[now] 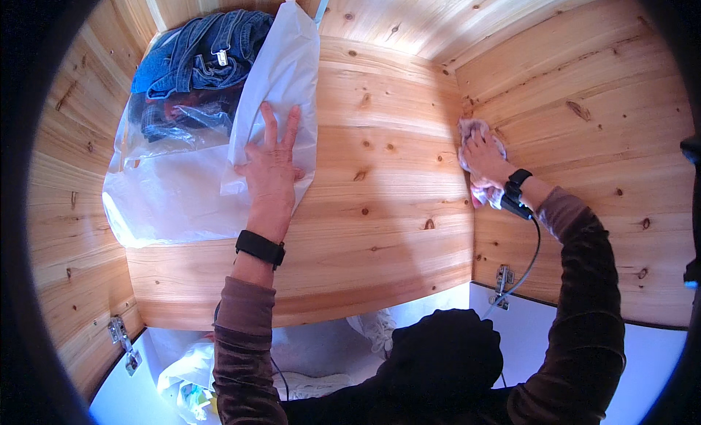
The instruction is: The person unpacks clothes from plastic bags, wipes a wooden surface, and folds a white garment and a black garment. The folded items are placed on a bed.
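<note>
Spread fingers of my left hand (274, 170) press flat on the folded-over flap of a white plastic bag (170, 197). Through the bag's open top and clear part show folded denim clothing (189, 61) with a metal strap buckle (222, 57) and a dark checked cloth item (189, 115). At the right, my right hand (487, 159) holds a crumpled light-coloured cloth (472, 130) against the corner where the wooden bottom panel (372, 195) meets the side panel (569, 167). Part of that cloth is hidden under my palm.
Knotty wood panels enclose the cabinet on its left, right and back. Metal hinges (125, 343) (503, 285) join the white doors (630, 365) at the front. A cable (536, 250) runs from my right wrist. Below the edge lie white shoes (378, 332) and a plastic bag (189, 370).
</note>
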### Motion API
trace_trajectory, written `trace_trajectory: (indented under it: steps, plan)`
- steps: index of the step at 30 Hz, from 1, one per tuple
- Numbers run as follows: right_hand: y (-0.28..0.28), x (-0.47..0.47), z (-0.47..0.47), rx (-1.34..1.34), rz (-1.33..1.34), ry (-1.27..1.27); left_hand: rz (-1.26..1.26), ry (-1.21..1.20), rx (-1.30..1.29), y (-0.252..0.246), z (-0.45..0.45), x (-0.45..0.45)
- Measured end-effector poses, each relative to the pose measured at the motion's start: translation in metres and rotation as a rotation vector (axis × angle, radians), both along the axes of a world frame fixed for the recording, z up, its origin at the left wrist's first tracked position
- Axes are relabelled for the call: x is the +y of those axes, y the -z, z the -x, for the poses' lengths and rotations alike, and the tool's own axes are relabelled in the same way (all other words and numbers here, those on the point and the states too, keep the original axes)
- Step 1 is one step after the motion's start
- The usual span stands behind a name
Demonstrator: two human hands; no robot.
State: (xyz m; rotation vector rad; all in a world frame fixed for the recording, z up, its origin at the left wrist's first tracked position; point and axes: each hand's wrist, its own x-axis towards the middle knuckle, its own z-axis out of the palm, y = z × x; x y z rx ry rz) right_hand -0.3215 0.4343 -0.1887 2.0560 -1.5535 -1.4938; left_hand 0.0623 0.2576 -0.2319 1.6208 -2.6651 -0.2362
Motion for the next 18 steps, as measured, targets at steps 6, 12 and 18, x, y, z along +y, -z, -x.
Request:
trace_trajectory:
  steps: [6,12,18]
  plan:
    - [-0.090,-0.086,0.034,0.017,0.495,0.351,-0.013,0.026,-0.001,0.004,-0.002,-0.001]
    - [-0.171,-0.163,0.069,0.591,0.756,0.282,-0.023,0.019,0.077,0.006,-0.001,-0.003]
    - [-0.078,-0.149,0.068,0.478,0.640,0.205,-0.038,0.034,0.121,0.004,-0.004,-0.002]
